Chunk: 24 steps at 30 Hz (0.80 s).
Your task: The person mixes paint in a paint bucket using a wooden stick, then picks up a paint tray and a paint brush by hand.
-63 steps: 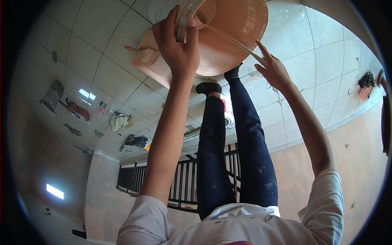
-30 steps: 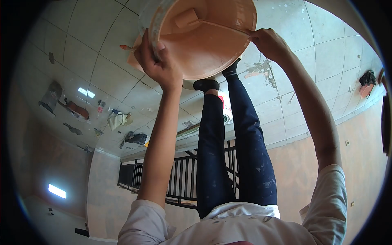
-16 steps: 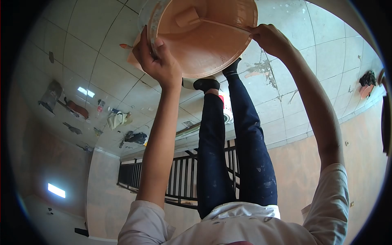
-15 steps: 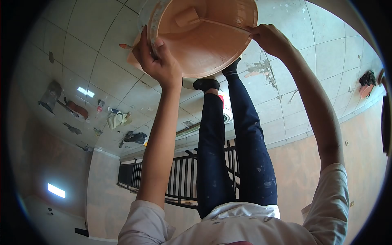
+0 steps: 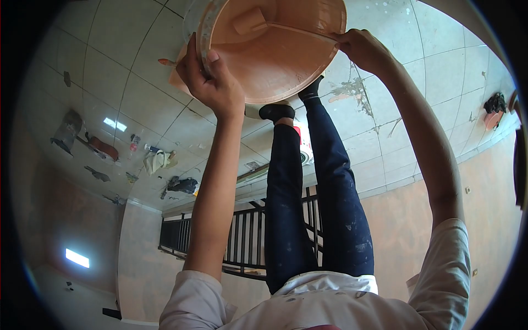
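Note:
A large bucket (image 5: 264, 71), coated inside with peach-orange paint, tilts with its mouth toward me at the top of the view. My left hand (image 5: 212, 82) is closed on its left rim, thumb over the edge and fingers on the outside. At the right rim, my right hand (image 5: 360, 49) closes round the end of a thin rod. That rod runs across the bucket to a paint-covered, blocky head, which looks like a paint roller (image 5: 250, 22). The grip end is hidden in my fingers. Left of the bucket, an orange-tipped thing (image 5: 166, 62) sits beside a peach-coloured sheet or tray (image 5: 179, 82).
My feet and paint-specked trousers (image 5: 346, 220) are below the bucket on a tiled floor (image 5: 148, 99). Bags, a bottle (image 5: 135, 143) and scraps lie to the left. A black bag (image 5: 181, 185) lies near a dark metal railing (image 5: 242, 236). A red-and-white container (image 5: 303, 146) shows between my legs.

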### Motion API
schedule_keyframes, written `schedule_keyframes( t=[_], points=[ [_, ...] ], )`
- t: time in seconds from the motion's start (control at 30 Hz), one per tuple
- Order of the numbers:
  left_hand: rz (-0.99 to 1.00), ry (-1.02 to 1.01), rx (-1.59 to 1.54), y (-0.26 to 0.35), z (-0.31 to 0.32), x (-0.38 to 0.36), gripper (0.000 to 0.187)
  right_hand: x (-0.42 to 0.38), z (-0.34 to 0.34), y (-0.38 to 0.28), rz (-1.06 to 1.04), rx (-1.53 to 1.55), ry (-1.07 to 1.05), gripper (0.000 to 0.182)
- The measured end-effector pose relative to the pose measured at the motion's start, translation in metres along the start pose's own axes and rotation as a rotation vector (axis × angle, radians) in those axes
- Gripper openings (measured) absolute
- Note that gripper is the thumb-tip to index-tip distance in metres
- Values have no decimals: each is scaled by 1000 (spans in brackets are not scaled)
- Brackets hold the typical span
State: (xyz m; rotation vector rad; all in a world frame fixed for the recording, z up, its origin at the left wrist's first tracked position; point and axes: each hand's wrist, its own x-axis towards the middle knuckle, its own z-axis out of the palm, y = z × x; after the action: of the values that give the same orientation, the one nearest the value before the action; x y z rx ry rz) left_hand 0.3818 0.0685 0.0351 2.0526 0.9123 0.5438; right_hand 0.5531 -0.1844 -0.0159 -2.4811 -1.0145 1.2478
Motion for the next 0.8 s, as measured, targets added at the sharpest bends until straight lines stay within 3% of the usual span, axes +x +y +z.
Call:
schedule_keyframes(
  t=[0.2, 0.5, 0.73, 0.8],
  points=[
    [-2, -3, 11, 2, 0, -2, 51, -1, -13, -13, 142, 48, -90, 22],
    [28, 5, 19, -1, 2, -2, 51, 0, -7, -5, 110, 64, -88, 28],
    [-24, 6, 2, 5, 2, -5, 50, 1, -2, 1, 83, 66, -24, 24],
    [-11, 14, -2, 3, 4, -6, 50, 1, -6, -2, 161, 114, -101, 23]
  ],
)
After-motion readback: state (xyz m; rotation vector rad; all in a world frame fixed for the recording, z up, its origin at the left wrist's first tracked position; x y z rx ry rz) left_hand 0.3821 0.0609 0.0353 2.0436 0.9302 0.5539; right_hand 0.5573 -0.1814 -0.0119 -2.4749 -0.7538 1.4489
